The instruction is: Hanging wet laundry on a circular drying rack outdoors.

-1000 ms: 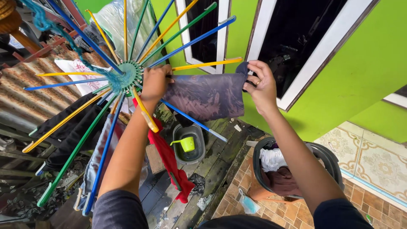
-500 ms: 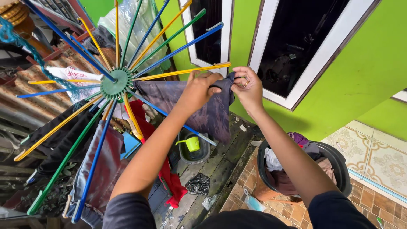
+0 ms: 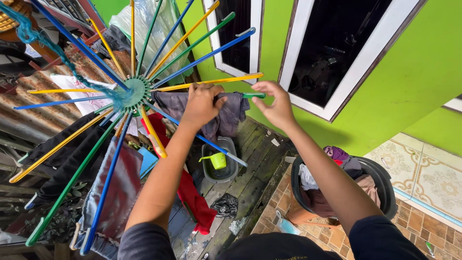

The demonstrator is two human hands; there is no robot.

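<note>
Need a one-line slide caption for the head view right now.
Both hands, left and right, drape a grey cloth over a green rod of the spoked drying rack above a laundry basket.
</note>
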